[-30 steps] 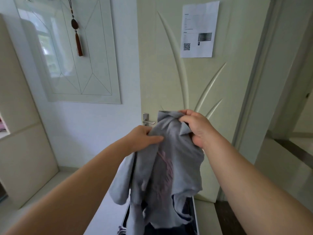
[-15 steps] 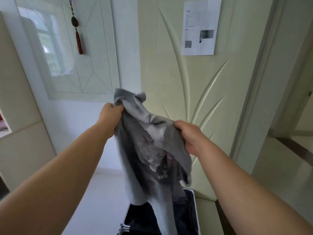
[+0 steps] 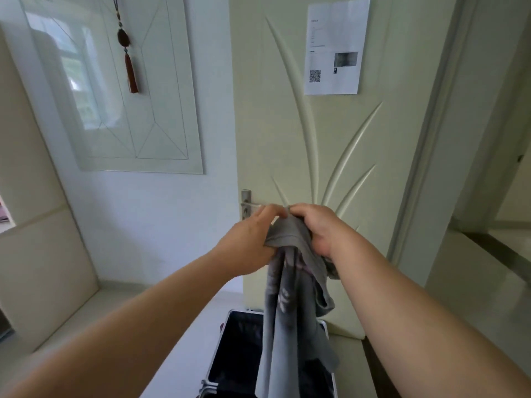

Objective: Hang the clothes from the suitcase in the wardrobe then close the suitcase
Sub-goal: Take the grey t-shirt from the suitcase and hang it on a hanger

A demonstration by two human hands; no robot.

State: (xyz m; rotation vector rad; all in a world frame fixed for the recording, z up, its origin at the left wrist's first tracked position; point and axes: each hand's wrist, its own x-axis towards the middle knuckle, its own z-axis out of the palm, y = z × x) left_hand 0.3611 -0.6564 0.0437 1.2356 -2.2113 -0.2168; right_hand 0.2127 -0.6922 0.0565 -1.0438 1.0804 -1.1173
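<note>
A grey garment [image 3: 290, 305] with a pale pink print hangs bunched in front of me. My left hand [image 3: 250, 239] and my right hand [image 3: 319, 231] both grip its top edge, close together at chest height. The cloth drops straight down over the open suitcase [image 3: 235, 349], which lies on the floor with a dark lining and a silver rim. The garment hides much of the suitcase's inside. No wardrobe rail or hanger shows.
A cream door [image 3: 324, 156] with a metal handle [image 3: 247, 203] and a taped paper sheet [image 3: 334, 47] stands right behind the garment. A framed glass panel [image 3: 115, 90] with a red tassel [image 3: 130, 70] hangs at left. Beige cabinet [image 3: 31, 239] at far left; an open doorway at right.
My hands, spread apart with the garment stretched between them half a second ago, have come together and lower. The cloth now hangs as a narrow bunch.
</note>
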